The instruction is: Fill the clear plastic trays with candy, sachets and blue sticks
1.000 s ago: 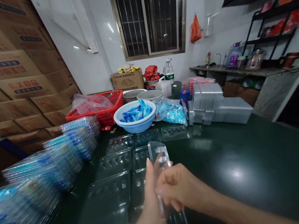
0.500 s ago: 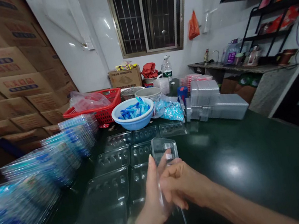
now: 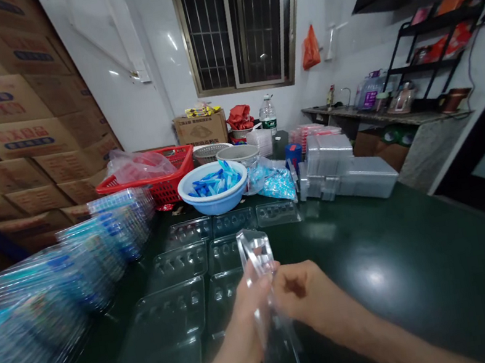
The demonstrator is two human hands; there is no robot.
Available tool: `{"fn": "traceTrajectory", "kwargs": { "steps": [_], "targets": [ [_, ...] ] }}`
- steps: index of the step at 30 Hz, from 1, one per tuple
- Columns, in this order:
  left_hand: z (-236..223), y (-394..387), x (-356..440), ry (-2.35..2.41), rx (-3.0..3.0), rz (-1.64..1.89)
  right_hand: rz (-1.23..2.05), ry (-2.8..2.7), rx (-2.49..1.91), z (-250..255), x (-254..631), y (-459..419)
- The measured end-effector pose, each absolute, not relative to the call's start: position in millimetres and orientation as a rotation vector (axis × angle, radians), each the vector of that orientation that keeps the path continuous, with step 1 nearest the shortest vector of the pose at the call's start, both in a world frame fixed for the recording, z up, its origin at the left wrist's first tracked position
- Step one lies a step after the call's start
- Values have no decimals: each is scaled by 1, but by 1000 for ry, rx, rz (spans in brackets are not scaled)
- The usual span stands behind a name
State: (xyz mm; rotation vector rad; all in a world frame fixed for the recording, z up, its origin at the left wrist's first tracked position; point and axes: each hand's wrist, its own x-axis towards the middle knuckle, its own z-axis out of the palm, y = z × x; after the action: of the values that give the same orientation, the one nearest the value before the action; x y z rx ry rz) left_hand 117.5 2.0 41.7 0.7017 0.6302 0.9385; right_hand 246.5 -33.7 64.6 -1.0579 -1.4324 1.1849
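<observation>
Near the middle of the table, my left hand (image 3: 243,314) grips a clear plastic tray (image 3: 255,247), possibly more than one nested together; glare and blur hide how many. It is tilted up on edge. My right hand (image 3: 310,296) is curled, with thumb and forefinger pinching the tray's right edge. Rows of clear molded trays (image 3: 172,313) lie flat on the dark green table to the left and beyond my hands. A light blue basin (image 3: 216,203) full of blue plastic pieces (image 3: 214,182) stands behind them.
Stacks of filled clear packs (image 3: 59,276) line the left side. A red basket (image 3: 163,186), a bag of blue bits (image 3: 277,185) and stacked clear trays (image 3: 348,172) stand along the back. Cartons (image 3: 0,111) are piled at the left wall.
The held tray has turned from facing me to nearly edge-on and shifted slightly left. My left thumb has folded down onto it, and my right hand has moved to its right edge.
</observation>
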Motion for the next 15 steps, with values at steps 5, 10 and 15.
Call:
{"fn": "traceTrajectory", "kwargs": {
  "steps": [5, 10, 15],
  "targets": [
    [43, 24, 81, 803, 629, 1055, 732, -1788, -1347, 75, 306, -26],
    [52, 26, 61, 773, 632, 1102, -143, -2572, -1636, 25, 337, 13],
    [50, 22, 59, 770, 602, 1088, -261, -2817, -1650, -5, 346, 44]
  ]
}}
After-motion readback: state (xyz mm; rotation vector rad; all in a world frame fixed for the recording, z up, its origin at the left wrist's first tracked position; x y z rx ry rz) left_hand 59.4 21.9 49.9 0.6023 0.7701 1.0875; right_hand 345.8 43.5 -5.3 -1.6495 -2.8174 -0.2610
